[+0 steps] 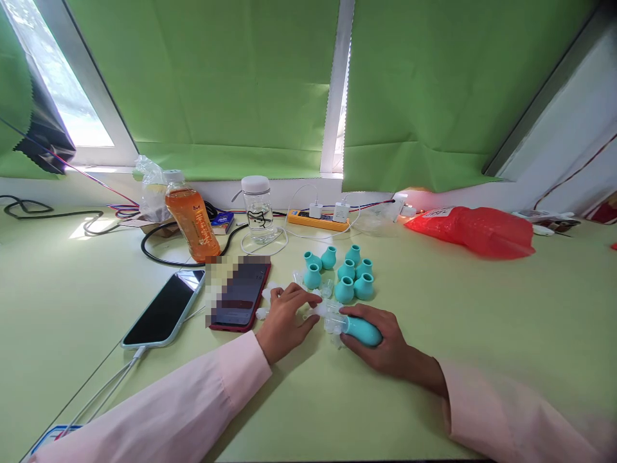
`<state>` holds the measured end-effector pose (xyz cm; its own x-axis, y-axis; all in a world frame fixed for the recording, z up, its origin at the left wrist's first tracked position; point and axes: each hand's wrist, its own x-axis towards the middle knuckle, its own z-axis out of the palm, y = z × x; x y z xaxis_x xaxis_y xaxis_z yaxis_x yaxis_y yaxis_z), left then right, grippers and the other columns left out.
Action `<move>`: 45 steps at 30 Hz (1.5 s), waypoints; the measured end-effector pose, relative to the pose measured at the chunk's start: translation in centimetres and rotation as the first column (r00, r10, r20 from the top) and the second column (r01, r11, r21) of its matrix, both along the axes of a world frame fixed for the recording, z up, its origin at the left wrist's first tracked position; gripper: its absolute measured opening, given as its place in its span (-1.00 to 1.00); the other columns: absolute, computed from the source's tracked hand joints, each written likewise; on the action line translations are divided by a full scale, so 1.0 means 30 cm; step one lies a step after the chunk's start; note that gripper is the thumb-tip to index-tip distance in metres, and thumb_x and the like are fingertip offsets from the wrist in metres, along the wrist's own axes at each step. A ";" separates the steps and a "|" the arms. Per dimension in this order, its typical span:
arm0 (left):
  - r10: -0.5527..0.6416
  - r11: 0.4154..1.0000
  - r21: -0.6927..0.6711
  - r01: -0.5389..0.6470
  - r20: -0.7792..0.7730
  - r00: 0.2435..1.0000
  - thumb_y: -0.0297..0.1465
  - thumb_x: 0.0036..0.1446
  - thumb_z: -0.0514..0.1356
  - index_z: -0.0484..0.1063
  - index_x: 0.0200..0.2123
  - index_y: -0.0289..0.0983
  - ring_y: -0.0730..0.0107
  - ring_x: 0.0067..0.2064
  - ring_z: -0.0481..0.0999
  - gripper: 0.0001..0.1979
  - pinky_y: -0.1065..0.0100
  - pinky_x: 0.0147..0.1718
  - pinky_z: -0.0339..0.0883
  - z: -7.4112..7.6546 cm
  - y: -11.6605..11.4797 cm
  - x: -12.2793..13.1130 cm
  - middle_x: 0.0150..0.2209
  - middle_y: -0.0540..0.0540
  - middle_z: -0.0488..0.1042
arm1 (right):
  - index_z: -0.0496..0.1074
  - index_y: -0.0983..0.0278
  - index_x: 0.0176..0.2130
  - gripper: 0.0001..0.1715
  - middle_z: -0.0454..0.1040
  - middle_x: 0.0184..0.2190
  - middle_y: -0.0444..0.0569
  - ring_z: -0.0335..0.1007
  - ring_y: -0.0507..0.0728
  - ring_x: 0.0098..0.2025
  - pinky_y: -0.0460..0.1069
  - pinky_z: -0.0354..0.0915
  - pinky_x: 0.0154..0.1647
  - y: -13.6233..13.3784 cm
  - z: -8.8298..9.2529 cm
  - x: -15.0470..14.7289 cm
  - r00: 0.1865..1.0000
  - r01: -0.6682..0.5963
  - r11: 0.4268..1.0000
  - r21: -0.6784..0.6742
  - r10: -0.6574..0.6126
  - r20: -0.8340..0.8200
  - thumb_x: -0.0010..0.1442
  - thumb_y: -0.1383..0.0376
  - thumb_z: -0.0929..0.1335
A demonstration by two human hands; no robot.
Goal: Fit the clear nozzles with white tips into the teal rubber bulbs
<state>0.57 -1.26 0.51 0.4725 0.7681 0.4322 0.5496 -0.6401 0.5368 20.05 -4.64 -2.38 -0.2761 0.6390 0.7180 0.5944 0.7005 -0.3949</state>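
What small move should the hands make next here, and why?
Probably steady the clear plastic piece with the left hand and gently press the teal bulb toward it. The right hand grips the bulb with its mouth at the piece, the left fingertips are close by, and whether the two are fully joined cannot be seen.

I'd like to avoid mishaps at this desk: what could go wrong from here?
Loose, clear plastic pieces beside the left hand could be brushed away and, being see-through, overlooked. The cluster of round-bellied teal bulbs stands just beyond the right hand, which holds another, so a knock might topple or roll some. The left pink sleeve lies near a white cable running to the pale-blue-cased smartphone, so an arm movement might snag it.
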 end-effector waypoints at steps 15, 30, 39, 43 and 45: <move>0.158 0.831 -0.517 0.207 0.575 0.803 -0.32 -0.18 0.26 0.50 -0.47 -0.36 0.40 -0.46 0.42 -0.79 0.41 -0.46 0.28 -0.019 -0.057 -0.043 -0.54 -0.09 0.49 | 0.31 0.24 -0.21 -0.68 0.47 -0.42 -0.09 0.41 0.03 -0.42 -0.10 0.31 -0.42 -0.014 0.032 -0.006 0.994 -0.072 0.997 0.028 0.070 0.080 -0.05 0.32 0.35; -0.033 0.865 -0.411 0.288 0.526 0.850 -0.34 -0.16 0.25 0.51 -0.38 -0.35 0.38 -0.41 0.38 -0.77 0.34 -0.38 0.24 -0.055 -0.045 -0.056 -0.49 -0.11 0.47 | 0.30 0.26 -0.21 -0.72 0.49 -0.43 -0.07 0.42 0.06 -0.40 -0.09 0.27 -0.47 -0.026 0.039 -0.017 0.981 -0.064 0.987 0.146 0.035 0.193 0.00 0.28 0.31; -0.101 0.885 -0.354 0.302 0.488 0.867 -0.36 -0.12 0.24 0.51 -0.37 -0.34 0.41 -0.43 0.39 -0.79 0.36 -0.41 0.24 -0.047 -0.048 -0.063 -0.51 -0.09 0.47 | 0.32 0.26 -0.22 -0.74 0.49 -0.43 -0.06 0.42 0.06 -0.39 -0.09 0.27 -0.47 -0.039 0.043 -0.019 0.979 -0.054 0.989 0.137 0.026 0.204 0.02 0.27 0.28; -0.134 0.899 -0.311 0.307 0.474 0.870 -0.38 -0.11 0.23 0.50 -0.35 -0.33 0.38 -0.41 0.40 -0.79 0.35 -0.39 0.25 -0.042 -0.051 -0.061 -0.47 -0.12 0.47 | 0.32 0.26 -0.23 -0.75 0.49 -0.42 -0.07 0.42 0.06 -0.39 -0.09 0.27 -0.47 -0.035 0.043 -0.019 0.978 -0.072 0.995 0.075 0.056 0.199 0.02 0.27 0.29; -0.139 0.899 -0.307 0.312 0.476 0.869 -0.38 -0.11 0.23 0.50 -0.34 -0.33 0.37 -0.40 0.40 -0.78 0.34 -0.38 0.26 -0.042 -0.050 -0.060 -0.46 -0.13 0.47 | 0.33 0.27 -0.24 -0.75 0.49 -0.43 -0.06 0.42 0.06 -0.39 -0.10 0.28 -0.46 -0.034 0.045 -0.019 0.980 -0.074 0.996 0.040 0.065 0.187 0.02 0.26 0.29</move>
